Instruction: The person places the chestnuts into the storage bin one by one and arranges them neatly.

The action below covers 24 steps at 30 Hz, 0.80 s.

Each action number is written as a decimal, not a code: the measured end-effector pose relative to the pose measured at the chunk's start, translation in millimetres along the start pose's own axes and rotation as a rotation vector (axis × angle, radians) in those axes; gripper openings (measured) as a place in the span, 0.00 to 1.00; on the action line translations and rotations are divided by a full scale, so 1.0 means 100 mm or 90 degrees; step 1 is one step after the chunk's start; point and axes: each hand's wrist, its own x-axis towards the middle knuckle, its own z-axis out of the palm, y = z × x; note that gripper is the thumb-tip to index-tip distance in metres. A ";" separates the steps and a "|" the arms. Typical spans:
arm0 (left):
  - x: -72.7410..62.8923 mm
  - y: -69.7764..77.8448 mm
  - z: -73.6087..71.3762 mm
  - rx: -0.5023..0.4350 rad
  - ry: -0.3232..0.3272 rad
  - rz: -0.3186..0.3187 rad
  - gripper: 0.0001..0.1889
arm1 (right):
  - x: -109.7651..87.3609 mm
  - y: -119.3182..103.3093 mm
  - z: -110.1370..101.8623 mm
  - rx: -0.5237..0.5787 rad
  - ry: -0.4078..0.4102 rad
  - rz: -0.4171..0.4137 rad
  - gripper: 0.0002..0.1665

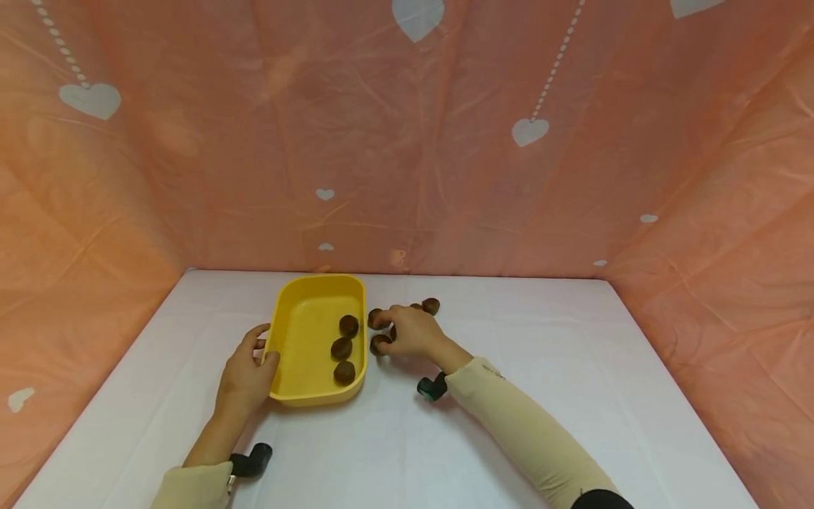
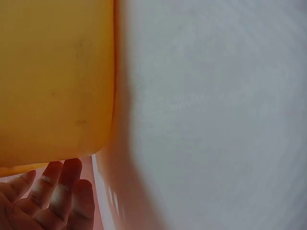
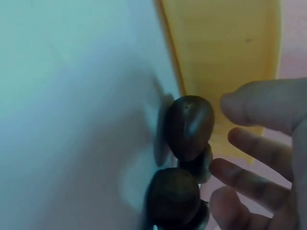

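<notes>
A yellow tray (image 1: 299,339) lies on the white table, three brown chestnuts (image 1: 341,348) along its right side. At the tray's left wall is my left hand (image 1: 244,378); its thumb overlaps the rim, and the loosely extended fingers (image 2: 64,191) meet the outer wall in the left wrist view. Just right of the tray, my right hand (image 1: 412,332) reaches over several more chestnuts (image 1: 379,344), partly hiding them. Its thumb and fingers are spread apart in the right wrist view, beside a glossy chestnut (image 3: 189,127), with a gap between thumb and nut.
Beyond my right hand, another chestnut (image 1: 431,305) lies farther back on the white tabletop (image 1: 540,367). Orange cloth (image 1: 413,155) with pale hearts encloses the table at the back and sides. Black wrist-worn devices (image 1: 252,461) sit beside both forearms.
</notes>
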 end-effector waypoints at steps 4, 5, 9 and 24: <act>0.00 0.00 0.00 -0.002 0.001 0.000 0.28 | 0.00 0.02 0.04 -0.005 -0.008 0.006 0.22; 0.00 0.00 0.00 -0.003 0.000 -0.001 0.28 | 0.01 0.02 0.05 -0.002 -0.010 0.006 0.22; -0.01 0.00 0.00 -0.001 -0.002 -0.002 0.28 | 0.01 0.03 0.08 0.005 -0.019 0.006 0.20; 0.00 -0.02 0.00 0.002 -0.002 0.010 0.28 | 0.02 0.03 0.13 -0.012 -0.032 0.007 0.22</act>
